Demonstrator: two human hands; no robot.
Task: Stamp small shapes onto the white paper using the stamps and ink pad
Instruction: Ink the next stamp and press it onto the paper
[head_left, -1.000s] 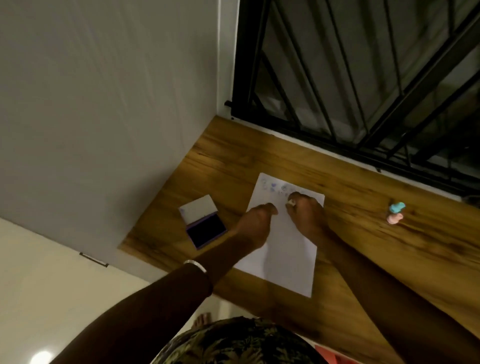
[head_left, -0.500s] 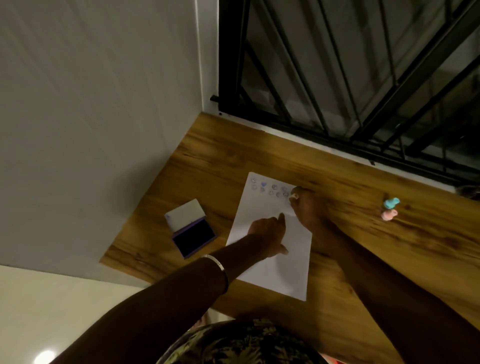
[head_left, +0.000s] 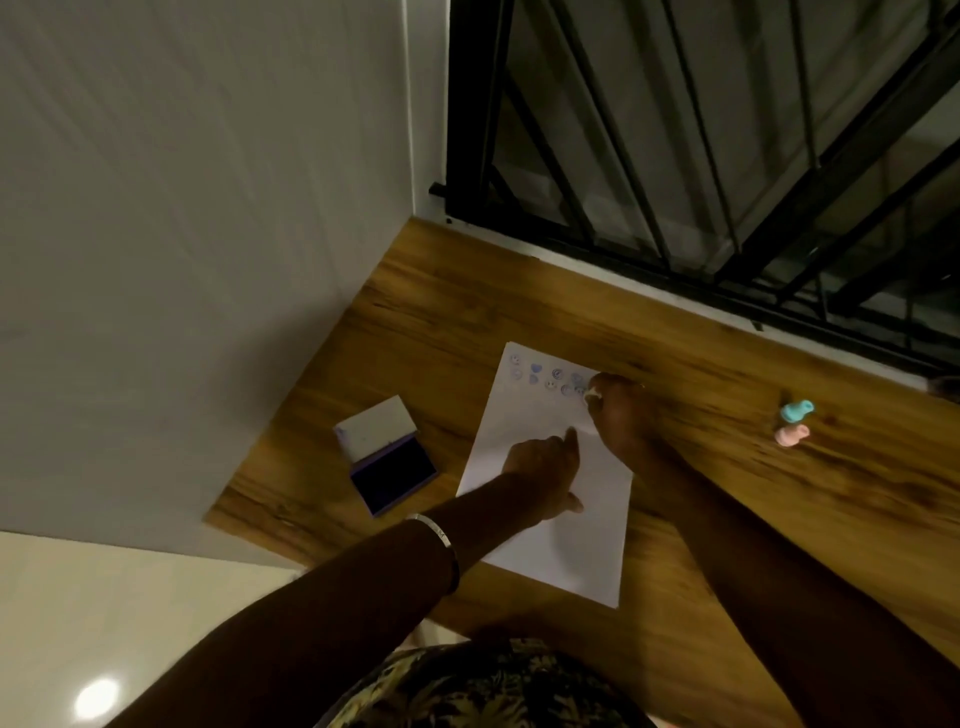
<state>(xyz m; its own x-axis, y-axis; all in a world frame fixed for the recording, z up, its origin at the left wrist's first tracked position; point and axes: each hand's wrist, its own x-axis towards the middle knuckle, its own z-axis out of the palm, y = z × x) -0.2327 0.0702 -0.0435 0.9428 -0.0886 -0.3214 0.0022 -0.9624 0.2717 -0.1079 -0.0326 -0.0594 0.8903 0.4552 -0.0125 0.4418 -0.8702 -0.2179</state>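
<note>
A white sheet of paper (head_left: 571, 530) lies on the wooden table (head_left: 447, 312), with several small blue stamped shapes (head_left: 545, 375) along its far edge. My right hand (head_left: 621, 415) is closed around a small pale stamp (head_left: 593, 396) and presses it on the paper at the right end of the stamped rows. My left hand (head_left: 545, 470) rests flat on the middle of the sheet, fingers apart, holding nothing. An open ink pad (head_left: 392, 475) with a dark purple pad and a raised white lid sits left of the paper.
Two more stamps, one teal (head_left: 796, 411) and one pink (head_left: 790, 435), lie on the table to the right. A white wall borders the table on the left. A black barred window (head_left: 727, 156) runs along the far edge.
My left hand has slid down from the sheet's top area to its middle. My right hand has shifted toward the paper's far right corner with the stamp.
</note>
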